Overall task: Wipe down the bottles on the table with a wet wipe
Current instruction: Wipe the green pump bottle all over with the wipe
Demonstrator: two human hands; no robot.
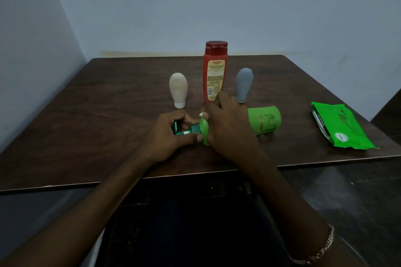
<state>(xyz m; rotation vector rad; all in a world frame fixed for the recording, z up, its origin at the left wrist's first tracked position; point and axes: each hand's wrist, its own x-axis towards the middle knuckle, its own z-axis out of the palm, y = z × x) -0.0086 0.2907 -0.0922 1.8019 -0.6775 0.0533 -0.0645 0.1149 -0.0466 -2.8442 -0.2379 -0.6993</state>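
Now left hand (165, 136) and right hand (227, 125) hold green bottle (265, 120).

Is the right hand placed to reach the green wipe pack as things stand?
Probably yes. The wipe pack lies on the side of the right hand, bare table between, but that hand is busy on the green pump bottle and must let go first.

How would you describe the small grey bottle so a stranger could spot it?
On the dark wooden table, find the tall red plastic bottle in the middle. The small grey teardrop-shaped bottle stands on its cap just right of it. The similarly shaped cream bottle stands left of the red one; only this one is grey.
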